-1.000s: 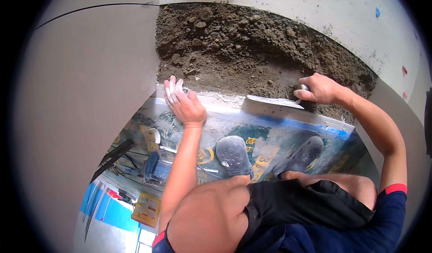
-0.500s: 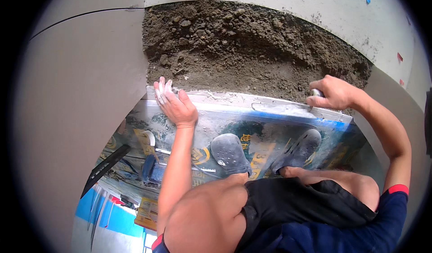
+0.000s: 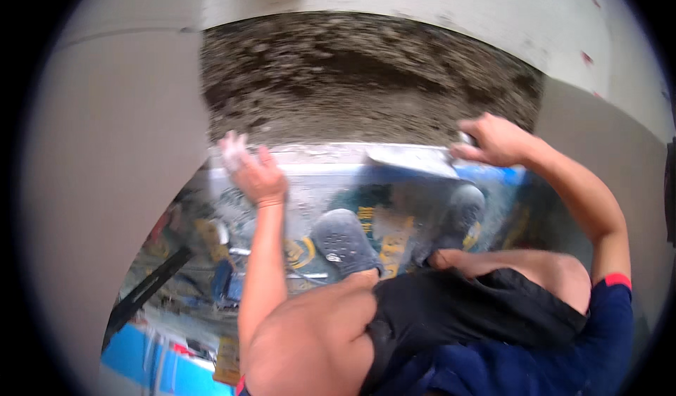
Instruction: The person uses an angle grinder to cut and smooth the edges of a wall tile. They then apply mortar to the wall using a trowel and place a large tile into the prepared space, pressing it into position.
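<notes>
My right hand (image 3: 498, 142) is closed around the handle of a trowel (image 3: 414, 161). The trowel's long flat blade points left and lies over a narrow whitish ledge (image 3: 320, 154); blur hides whether it touches. At the ledge's left end is my left hand (image 3: 259, 176), fingers spread and smeared white, holding nothing. Whether its fingertips press on the ledge is too blurred to tell.
Beyond the ledge lies a bed of rough brown mortar or soil (image 3: 366, 79) between pale panels. My feet, in grey clogs (image 3: 343, 237), stand on a printed floor covering. A dark bar (image 3: 148, 294) and a blue tool (image 3: 224, 283) are at lower left.
The whole view has shifted and blurred, so the scene sits farther left. The trowel's blade looks more tilted than before. My right hand keeps its grip and my left hand stays open.
</notes>
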Motion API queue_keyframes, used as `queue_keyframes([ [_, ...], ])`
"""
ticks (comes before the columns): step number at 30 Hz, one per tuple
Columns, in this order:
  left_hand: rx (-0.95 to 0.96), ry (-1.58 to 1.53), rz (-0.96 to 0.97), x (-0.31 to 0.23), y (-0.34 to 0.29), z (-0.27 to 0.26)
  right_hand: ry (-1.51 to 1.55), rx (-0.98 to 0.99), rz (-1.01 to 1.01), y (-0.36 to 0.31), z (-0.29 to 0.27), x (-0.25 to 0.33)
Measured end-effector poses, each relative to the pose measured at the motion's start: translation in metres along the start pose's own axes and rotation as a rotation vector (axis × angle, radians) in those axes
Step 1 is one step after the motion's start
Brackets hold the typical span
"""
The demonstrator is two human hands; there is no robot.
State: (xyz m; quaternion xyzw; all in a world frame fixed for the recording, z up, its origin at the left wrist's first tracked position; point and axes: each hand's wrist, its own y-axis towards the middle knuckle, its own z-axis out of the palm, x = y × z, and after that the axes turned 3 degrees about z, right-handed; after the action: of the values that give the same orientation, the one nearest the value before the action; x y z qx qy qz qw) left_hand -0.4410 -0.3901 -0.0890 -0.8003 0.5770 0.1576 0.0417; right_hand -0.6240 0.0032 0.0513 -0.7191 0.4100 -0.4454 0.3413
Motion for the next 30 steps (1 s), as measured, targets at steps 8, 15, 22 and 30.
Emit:
queue_keyframes([
  [8,-0.057,0.012,0.049,0.006,-0.005,0.001,0.105,-0.171,0.391,-0.086,-0.020,-0.006],
  [15,-0.058,0.040,0.076,0.006,-0.004,0.002,-0.028,-0.146,0.662,-0.174,0.050,-0.039],
  [22,-0.056,0.053,0.082,0.008,-0.005,0.002,-0.059,-0.181,0.694,-0.185,0.083,-0.059],
  [30,-0.058,0.074,0.088,0.010,-0.006,0.004,-0.077,-0.095,0.730,-0.175,0.065,-0.058],
])
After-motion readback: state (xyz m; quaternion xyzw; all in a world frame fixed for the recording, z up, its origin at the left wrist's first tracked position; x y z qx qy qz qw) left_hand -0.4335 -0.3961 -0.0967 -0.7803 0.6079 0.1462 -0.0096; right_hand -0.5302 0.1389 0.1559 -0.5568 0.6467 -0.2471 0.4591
